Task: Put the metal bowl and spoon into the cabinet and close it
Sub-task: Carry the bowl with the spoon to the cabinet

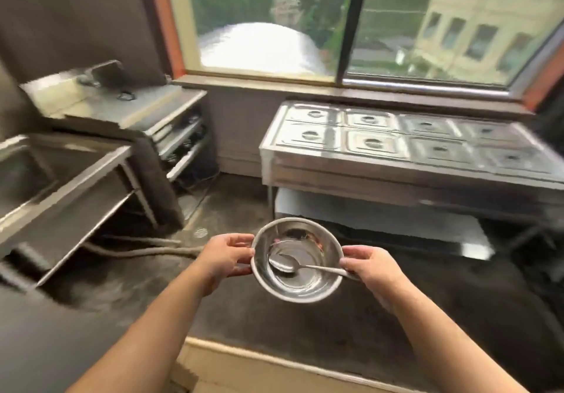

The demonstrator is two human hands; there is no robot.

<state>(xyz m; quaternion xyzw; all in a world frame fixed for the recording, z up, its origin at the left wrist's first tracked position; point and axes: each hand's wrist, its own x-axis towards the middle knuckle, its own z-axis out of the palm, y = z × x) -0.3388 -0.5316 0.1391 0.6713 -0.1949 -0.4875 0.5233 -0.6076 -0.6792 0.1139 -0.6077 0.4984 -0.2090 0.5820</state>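
Observation:
I hold a shiny metal bowl (300, 282) in front of me above the dark floor, gripped on both sides. My left hand (224, 260) clasps its left rim. My right hand (370, 270) clasps the right rim, and its fingers also press on the handle of a metal spoon (285, 264) that lies inside the bowl, its head pointing left. No cabinet can be told apart in this view.
A steel food-warmer counter (412, 160) with several lidded pans stands ahead on the right under a window (335, 23). A steel sink table (67, 176) is at the left, a steel shelf unit (171, 118) behind it. Hoses (143, 247) lie on the floor.

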